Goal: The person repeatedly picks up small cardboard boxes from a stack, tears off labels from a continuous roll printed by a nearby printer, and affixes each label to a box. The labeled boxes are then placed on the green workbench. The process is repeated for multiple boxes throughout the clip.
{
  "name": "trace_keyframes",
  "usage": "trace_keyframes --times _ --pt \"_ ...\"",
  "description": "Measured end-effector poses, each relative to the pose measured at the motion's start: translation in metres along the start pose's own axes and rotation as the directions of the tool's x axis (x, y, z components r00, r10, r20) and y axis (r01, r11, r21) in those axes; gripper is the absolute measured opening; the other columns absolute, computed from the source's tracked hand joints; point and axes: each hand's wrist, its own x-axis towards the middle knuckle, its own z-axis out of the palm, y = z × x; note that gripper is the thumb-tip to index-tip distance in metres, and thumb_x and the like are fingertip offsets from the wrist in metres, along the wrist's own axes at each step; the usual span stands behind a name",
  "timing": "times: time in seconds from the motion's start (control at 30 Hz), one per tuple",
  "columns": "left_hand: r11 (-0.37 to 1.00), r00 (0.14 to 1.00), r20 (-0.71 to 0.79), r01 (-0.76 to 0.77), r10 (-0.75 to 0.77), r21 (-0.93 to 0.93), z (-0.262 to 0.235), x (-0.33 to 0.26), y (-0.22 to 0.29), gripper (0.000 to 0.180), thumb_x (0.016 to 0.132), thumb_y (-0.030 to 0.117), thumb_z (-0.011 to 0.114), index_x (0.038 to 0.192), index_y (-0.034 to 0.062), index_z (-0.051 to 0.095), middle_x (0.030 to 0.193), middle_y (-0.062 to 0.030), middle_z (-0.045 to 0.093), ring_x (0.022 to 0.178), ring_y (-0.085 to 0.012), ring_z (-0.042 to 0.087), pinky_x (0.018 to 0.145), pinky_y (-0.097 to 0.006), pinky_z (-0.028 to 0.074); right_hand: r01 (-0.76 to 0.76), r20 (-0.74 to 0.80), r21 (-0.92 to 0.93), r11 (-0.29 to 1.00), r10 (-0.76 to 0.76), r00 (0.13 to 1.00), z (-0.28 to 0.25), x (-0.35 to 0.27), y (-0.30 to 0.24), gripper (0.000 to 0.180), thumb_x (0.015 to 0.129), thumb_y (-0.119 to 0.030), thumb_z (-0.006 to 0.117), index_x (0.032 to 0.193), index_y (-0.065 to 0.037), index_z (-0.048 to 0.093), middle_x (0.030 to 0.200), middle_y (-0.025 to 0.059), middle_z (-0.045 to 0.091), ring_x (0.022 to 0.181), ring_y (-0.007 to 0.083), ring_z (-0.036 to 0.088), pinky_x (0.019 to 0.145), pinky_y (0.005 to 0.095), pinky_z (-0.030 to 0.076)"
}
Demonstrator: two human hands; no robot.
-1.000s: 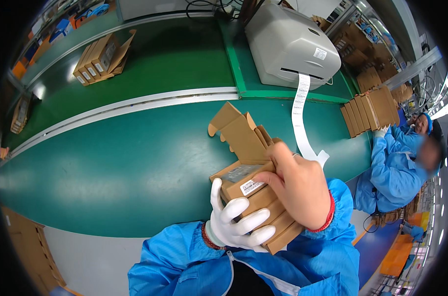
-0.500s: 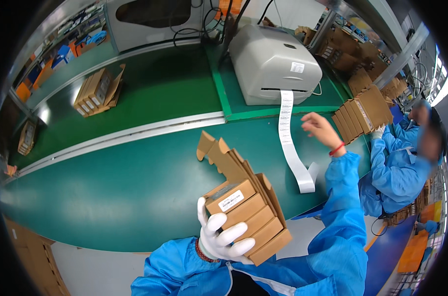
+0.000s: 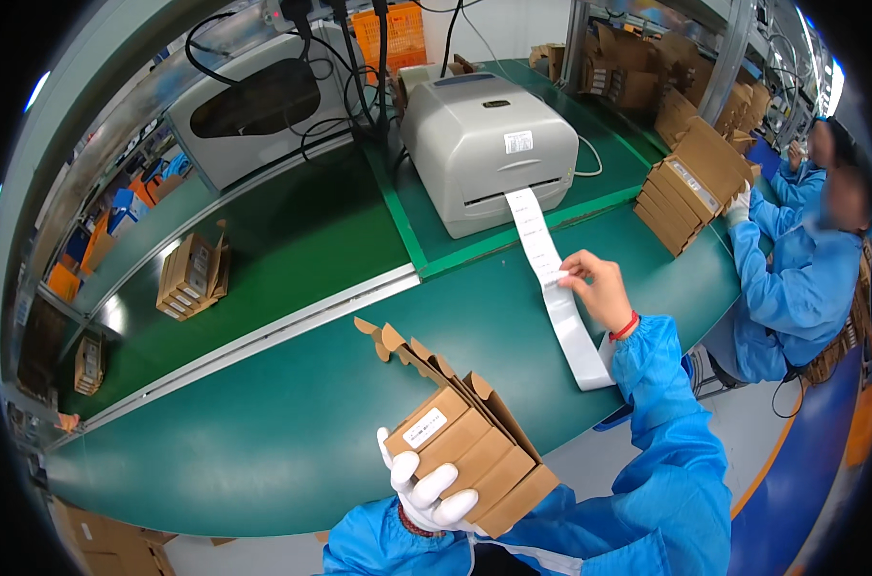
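Observation:
My left hand [image 3: 434, 492], in a white glove, is wrapped round a row of small brown cardboard boxes [image 3: 474, 451] with their lids standing up. The end box bears a white printed label [image 3: 424, 428]; the others I see show none. My bare right hand [image 3: 599, 290], a red cord at its wrist, pinches the edge of a label on the white label strip [image 3: 532, 230]. That strip hangs from the slot of a grey label printer [image 3: 493, 144] and runs down over the green table, its lower end curled near my right sleeve.
Behind the table's metal rail runs a dark green belt [image 3: 301, 250] with box bundles [image 3: 194, 276] on it. At right, a person in blue [image 3: 800, 259] holds another row of open boxes [image 3: 690, 192]. Black cables [image 3: 345, 86] hang by the printer.
My right hand has moved down and left onto the label strip and closed its fingertips there. My left hand still grips the boxes. The whole view has shifted.

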Motion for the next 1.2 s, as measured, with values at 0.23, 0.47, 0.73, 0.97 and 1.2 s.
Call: trace_keyframes --times 0.23,0.47,0.73,0.97,1.2 --pt "1.000 0.997 -0.080 0.010 -0.010 -0.007 0.010 0.011 0.000 0.040 0.078 0.034 0.063 0.114 0.0336 0.044 0.121 0.0006 0.042 0.132 -0.0319 0.024 0.099 -0.074 0.019 0.195 -0.215 -0.284 0.939 -0.260 0.941 -0.016 -0.005 -0.051 0.010 0.074 0.003 0.066 0.083 0.000 0.061 0.080 0.0117 0.064 0.073 0.0237 0.063 0.066 0.0292 0.048" --pt "0.995 0.979 -0.204 0.003 -0.023 -0.100 0.017 0.007 -0.001 0.040 0.080 0.029 0.061 0.117 0.0309 0.044 0.125 -0.0014 0.038 0.129 -0.0298 0.028 0.097 -0.076 0.016 0.002 -0.229 -0.003 1.000 -0.002 0.973 -0.017 -0.043 -0.152 0.009 0.076 0.009 0.056 0.079 0.001 0.058 0.088 0.0123 0.062 0.066 0.0206 0.057 0.057 0.0303 0.046" --pt "0.997 0.888 -0.460 -0.032 -0.007 -0.076 0.038 0.022 -0.002 0.029 0.088 0.020 0.057 0.114 0.0190 0.044 0.124 -0.0077 0.042 0.121 -0.0308 0.045 0.102 -0.066 0.027 0.151 0.369 0.122 0.981 -0.186 0.911 0.032 -0.061 -0.216 0.011 0.071 -0.004 0.073 0.076 -0.003 0.063 0.066 0.0055 0.059 0.051 0.0178 0.057 0.044 0.0272 0.043" --pt "0.997 0.972 -0.231 0.024 -0.041 -0.079 0.018 0.020 -0.001 0.032 0.083 0.016 0.062 0.106 0.0210 0.042 0.106 -0.0060 0.045 0.103 -0.0268 0.050 0.101 -0.070 0.025 0.170 0.387 0.075 0.983 -0.186 0.903 0.033 -0.060 -0.216 0.012 0.070 -0.003 0.074 0.075 -0.003 0.063 0.062 0.0051 0.058 0.049 0.0181 0.056 0.043 0.0277 0.042" --pt "0.995 0.997 -0.063 0.033 -0.039 -0.096 0.006 0.014 -0.004 0.048 0.082 0.068 0.040 0.104 0.0255 0.045 0.106 -0.0028 0.044 0.098 -0.0238 0.039 0.090 -0.076 0.023 0.231 0.407 0.001 0.973 -0.212 0.889 0.039 -0.061 -0.219 0.009 0.071 -0.003 0.070 0.074 -0.004 0.061 0.062 0.0053 0.056 0.049 0.0192 0.054 0.044 0.0290 0.043"
